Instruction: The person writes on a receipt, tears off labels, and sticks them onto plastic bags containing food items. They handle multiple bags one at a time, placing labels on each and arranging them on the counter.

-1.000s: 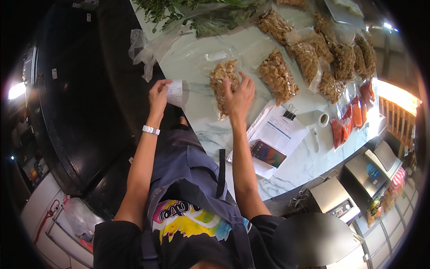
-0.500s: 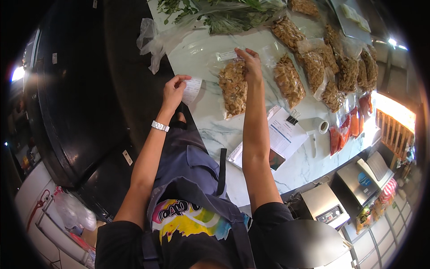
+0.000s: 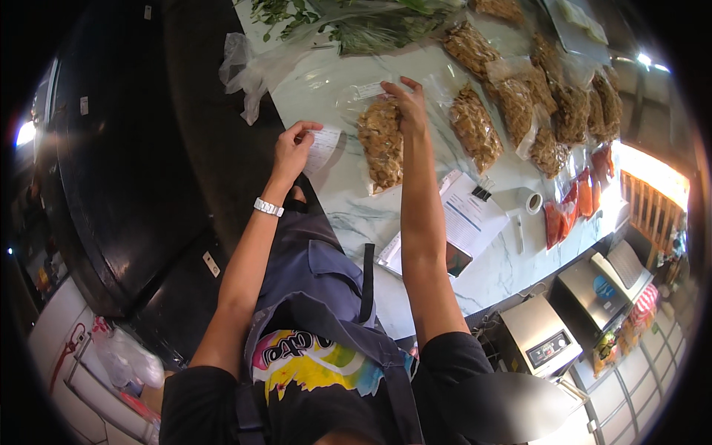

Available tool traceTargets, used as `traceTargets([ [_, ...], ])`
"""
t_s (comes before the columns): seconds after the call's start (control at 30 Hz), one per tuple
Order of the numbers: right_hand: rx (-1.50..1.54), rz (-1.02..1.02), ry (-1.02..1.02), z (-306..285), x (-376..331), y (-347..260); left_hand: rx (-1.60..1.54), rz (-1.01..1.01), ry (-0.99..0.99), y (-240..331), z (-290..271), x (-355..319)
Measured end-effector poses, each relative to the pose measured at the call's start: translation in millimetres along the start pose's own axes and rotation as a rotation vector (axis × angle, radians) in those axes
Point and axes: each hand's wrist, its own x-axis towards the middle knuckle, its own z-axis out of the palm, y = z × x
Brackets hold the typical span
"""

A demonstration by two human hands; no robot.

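My left hand (image 3: 294,150) is closed, thumb and fingers pinching a white printed label sheet (image 3: 324,147) beside the table's left edge. A clear plastic bag of brown, chip-like pieces (image 3: 381,144) lies flat in front of me. My right hand (image 3: 410,107) rests at the bag's upper right with its fingers apart. Its fingertips touch the end of a white label strip (image 3: 368,90) on the bag's clear top. Part of the bag's right side is hidden under this hand and forearm.
More bags of brown pieces (image 3: 476,127) crowd the table's right, near red-filled bags (image 3: 561,215). Leafy greens in plastic (image 3: 386,30) lie at the far side. A clipped paper stack (image 3: 475,215), phone (image 3: 457,259), tape roll (image 3: 529,200) and pen (image 3: 521,233) sit nearer.
The view has shifted slightly. My right hand's fingertips have slid a little along the label strip, and the left hand's label sheet is tilted somewhat more. Both hands otherwise stay in place.
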Motion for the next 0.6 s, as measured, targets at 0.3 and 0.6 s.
traceTargets([
  [0.3,-0.33,-0.26,0.139,-41,-46,8,-0.241,0.002,0.049,11,-21,-13],
  [0.6,-1.2,-0.449,0.307,-18,-144,83,-0.577,0.025,0.081,83,-67,-50],
])
